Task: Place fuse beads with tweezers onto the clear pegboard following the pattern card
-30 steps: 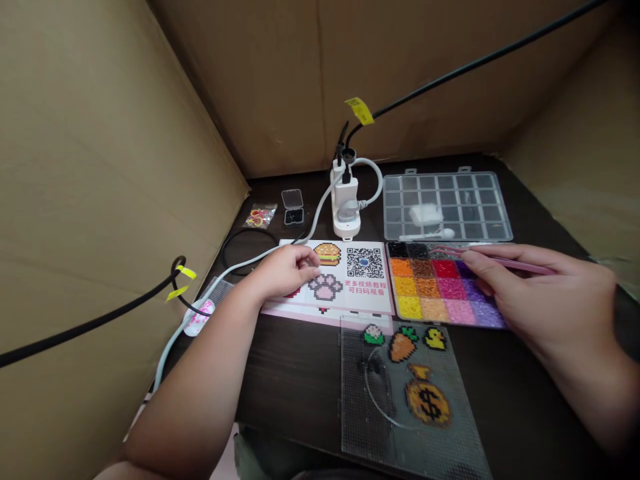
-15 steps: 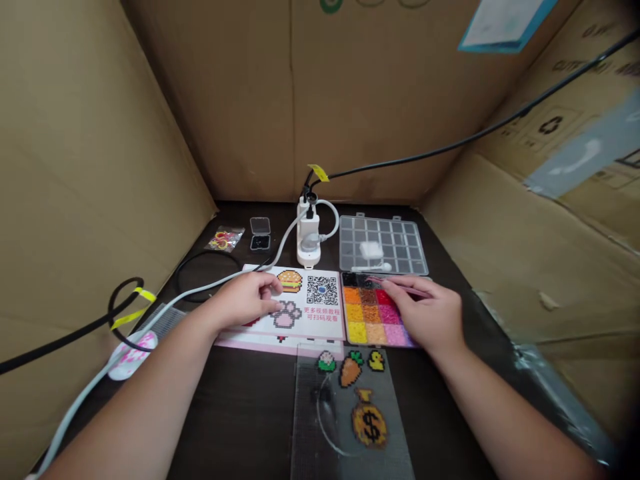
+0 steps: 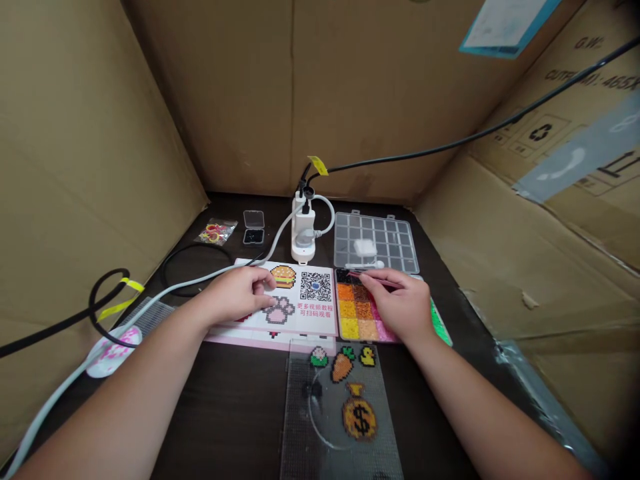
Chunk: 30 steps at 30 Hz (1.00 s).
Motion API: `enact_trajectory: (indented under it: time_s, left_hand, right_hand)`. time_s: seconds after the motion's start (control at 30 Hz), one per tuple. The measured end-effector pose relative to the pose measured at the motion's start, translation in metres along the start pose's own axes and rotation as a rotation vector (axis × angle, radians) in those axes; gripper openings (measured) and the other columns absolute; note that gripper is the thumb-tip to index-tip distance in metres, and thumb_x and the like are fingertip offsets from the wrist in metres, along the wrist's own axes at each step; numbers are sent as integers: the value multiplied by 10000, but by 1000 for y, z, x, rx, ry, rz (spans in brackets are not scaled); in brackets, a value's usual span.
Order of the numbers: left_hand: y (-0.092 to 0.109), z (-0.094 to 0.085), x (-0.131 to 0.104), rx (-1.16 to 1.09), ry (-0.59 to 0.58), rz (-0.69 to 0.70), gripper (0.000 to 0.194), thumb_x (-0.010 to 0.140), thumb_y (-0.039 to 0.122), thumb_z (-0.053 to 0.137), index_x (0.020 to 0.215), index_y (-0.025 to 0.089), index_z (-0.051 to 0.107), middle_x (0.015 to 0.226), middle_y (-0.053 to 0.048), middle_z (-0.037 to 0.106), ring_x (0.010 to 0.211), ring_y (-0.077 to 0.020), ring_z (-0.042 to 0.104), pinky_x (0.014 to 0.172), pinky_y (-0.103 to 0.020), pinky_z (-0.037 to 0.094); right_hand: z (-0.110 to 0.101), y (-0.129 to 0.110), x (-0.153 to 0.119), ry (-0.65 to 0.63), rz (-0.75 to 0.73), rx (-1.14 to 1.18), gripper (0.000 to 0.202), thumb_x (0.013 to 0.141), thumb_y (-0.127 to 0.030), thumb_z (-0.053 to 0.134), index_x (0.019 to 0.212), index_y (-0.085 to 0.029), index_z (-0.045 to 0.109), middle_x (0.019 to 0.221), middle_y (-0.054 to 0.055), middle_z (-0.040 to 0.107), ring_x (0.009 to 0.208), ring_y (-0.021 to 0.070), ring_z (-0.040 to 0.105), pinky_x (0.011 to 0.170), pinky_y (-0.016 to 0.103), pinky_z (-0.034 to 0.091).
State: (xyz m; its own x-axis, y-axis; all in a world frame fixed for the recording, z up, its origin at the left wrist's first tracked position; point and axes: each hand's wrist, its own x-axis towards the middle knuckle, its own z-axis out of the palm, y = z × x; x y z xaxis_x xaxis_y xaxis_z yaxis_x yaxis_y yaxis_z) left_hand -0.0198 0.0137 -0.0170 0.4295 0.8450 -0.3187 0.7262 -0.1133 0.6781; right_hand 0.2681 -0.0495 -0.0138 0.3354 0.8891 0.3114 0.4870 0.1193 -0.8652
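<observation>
My right hand (image 3: 403, 303) pinches pink tweezers (image 3: 383, 279) above the bead box (image 3: 343, 339), their tips at the black beads (image 3: 343, 276) in the back left corner. Under that hand lie orange, brown, yellow and pink beads, and green beads (image 3: 441, 323) show to its right. My left hand (image 3: 245, 292) rests on the printed pattern sheet (image 3: 317, 323), fingers loosely curled and thumb apart, holding nothing. A burger and a pink paw are printed beside it. Nearer me, a clear pegboard (image 3: 310, 460) carries a bead carrot (image 3: 343, 366), a duck (image 3: 367, 356) and a money bag (image 3: 359, 419).
A white power strip (image 3: 303, 250) with cables stands behind the sheet. The box's clear divided lid (image 3: 395, 243) holds a small white case (image 3: 365, 247). At the back left are a small black-bead case (image 3: 253, 235) and a plastic bag (image 3: 217, 232). Cardboard walls surround the table.
My right hand has shifted left over the bead box with the tweezers, uncovering green beads at its right. The view has turned slightly. My left hand stays on the sheet.
</observation>
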Motion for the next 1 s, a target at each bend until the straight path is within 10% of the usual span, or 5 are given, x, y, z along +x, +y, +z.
enact_trajectory:
  time_s: [1.0]
  left_hand:
    - [1,0,1,16,5,-5,276,725,405,662,923,215,631,637,44,553,539,-127,502,521,-262,341]
  right_hand:
    - [-1,-1,-2,58,35,5,147,713,-330,740,710,-184,761,739,75,771,677,208,729,664,351,627]
